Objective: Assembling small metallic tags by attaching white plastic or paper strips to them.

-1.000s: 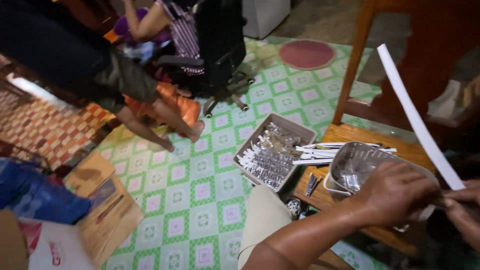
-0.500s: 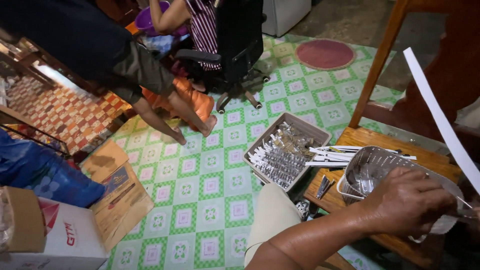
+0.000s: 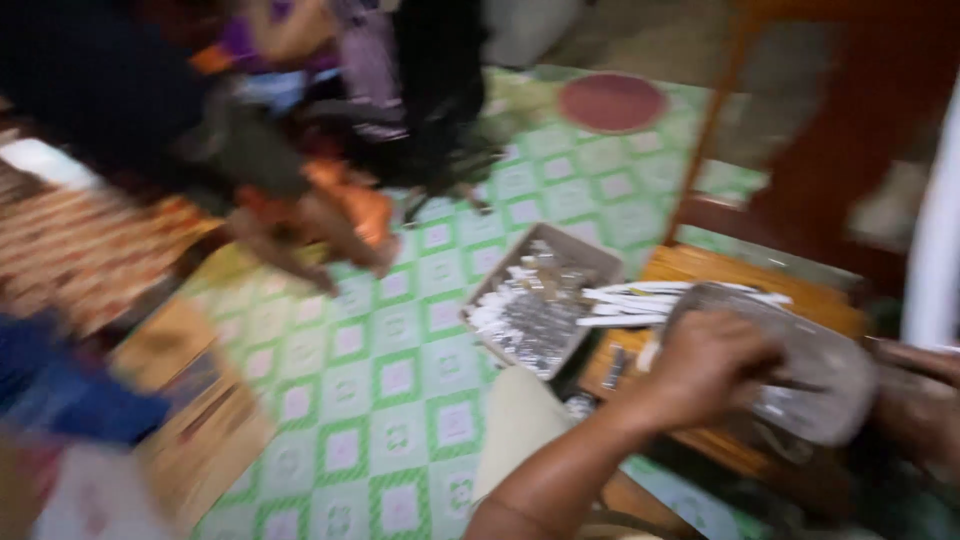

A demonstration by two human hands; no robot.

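Note:
The picture is motion-blurred. My left hand lies on a dented metal tray that sits on a small wooden stool. Its fingers are curled over the tray, and the blur hides whether they grip anything. My right hand is at the right edge, at the lower end of a long white strip that rises up out of view. A grey box of small silvery pieces stands on the floor left of the stool, with white sticks lying from it onto the stool.
The floor has a green and white patterned mat. A seated person and a black chair are at the back left. Cardboard boxes lie at the lower left, a round red mat at the back, and a wooden frame behind the stool.
The view has swung and blurred. My left hand stays on the metal tray. My right hand has come further into view at the right edge.

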